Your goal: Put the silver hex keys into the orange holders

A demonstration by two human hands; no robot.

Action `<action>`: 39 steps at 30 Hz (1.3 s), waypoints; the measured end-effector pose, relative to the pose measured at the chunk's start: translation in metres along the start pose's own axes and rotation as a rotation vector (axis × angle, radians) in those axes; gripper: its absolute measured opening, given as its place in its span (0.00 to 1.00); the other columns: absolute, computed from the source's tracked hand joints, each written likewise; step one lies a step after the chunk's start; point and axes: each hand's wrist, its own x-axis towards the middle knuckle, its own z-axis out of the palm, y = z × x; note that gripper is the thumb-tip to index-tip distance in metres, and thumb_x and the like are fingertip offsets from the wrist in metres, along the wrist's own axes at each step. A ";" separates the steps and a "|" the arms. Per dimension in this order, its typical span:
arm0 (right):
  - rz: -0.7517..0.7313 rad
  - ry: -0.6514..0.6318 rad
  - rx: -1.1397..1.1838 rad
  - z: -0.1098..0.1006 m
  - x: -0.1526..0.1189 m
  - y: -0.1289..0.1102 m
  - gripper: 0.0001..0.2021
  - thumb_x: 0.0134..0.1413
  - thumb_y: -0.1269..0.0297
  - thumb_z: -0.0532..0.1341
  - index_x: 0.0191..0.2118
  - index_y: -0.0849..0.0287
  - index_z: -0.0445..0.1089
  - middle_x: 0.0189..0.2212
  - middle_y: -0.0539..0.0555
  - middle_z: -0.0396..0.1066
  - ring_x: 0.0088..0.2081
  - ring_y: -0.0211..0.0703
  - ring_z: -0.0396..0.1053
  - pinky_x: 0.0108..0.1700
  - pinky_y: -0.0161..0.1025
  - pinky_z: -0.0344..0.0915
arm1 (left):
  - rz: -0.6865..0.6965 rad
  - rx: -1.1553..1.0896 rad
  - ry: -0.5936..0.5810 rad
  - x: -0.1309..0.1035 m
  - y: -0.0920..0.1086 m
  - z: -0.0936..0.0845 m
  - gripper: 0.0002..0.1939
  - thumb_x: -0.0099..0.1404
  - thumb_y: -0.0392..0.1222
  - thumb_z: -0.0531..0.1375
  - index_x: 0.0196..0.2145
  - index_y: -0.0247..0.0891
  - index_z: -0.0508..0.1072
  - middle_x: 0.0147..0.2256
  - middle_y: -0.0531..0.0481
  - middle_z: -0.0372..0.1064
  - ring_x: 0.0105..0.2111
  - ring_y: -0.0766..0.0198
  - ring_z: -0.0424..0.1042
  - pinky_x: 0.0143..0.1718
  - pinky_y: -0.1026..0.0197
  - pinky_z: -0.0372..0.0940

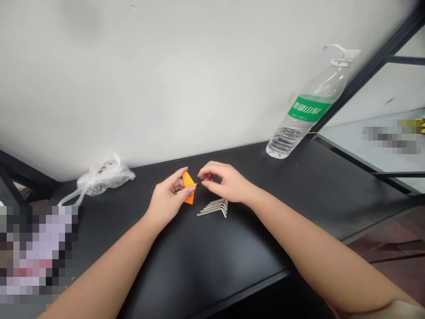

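Note:
My left hand (168,195) is closed around an orange plastic holder (188,179), which looks like a hex key holder. It is tilted, and part of it is covered by my thumb and fingers. A small dark tip (197,184) sticks out at the holder's right side. Close to that tip is my right hand (226,179), its fingers curled and a gap between thumb and forefinger; nothing shows in it. Several silver L-shaped hex keys (214,208) lie side by side on the black table (199,252), just below my right hand.
A large water bottle (303,115) with a green label and white handle stands at the back right. At the back left lies a clear plastic bag (104,179) against the pale wall (199,79). Dark metal frame bars (368,84) rise on the right.

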 end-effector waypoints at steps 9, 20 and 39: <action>0.317 -0.046 -0.528 -0.034 0.000 0.069 0.08 0.63 0.68 0.62 0.43 0.55 0.80 0.45 0.56 0.72 0.40 0.43 0.71 0.47 0.41 0.67 | 0.057 0.112 0.012 0.000 -0.005 -0.002 0.33 0.67 0.49 0.66 0.67 0.44 0.66 0.48 0.46 0.78 0.49 0.56 0.79 0.57 0.51 0.72; 0.309 -0.235 -0.650 -0.031 0.001 0.036 0.06 0.51 0.74 0.64 0.30 0.57 0.68 0.34 0.55 0.71 0.37 0.45 0.69 0.36 0.40 0.59 | 0.168 0.423 0.037 -0.002 -0.004 -0.001 0.30 0.68 0.44 0.64 0.66 0.46 0.67 0.43 0.50 0.77 0.42 0.59 0.79 0.53 0.53 0.75; -0.026 -0.064 -0.135 -0.022 -0.002 -0.005 0.08 0.64 0.71 0.62 0.41 0.54 0.78 0.40 0.53 0.73 0.38 0.41 0.70 0.40 0.40 0.66 | 0.246 0.587 -0.055 -0.005 -0.002 -0.002 0.25 0.69 0.48 0.63 0.63 0.47 0.69 0.41 0.50 0.77 0.39 0.60 0.76 0.45 0.57 0.72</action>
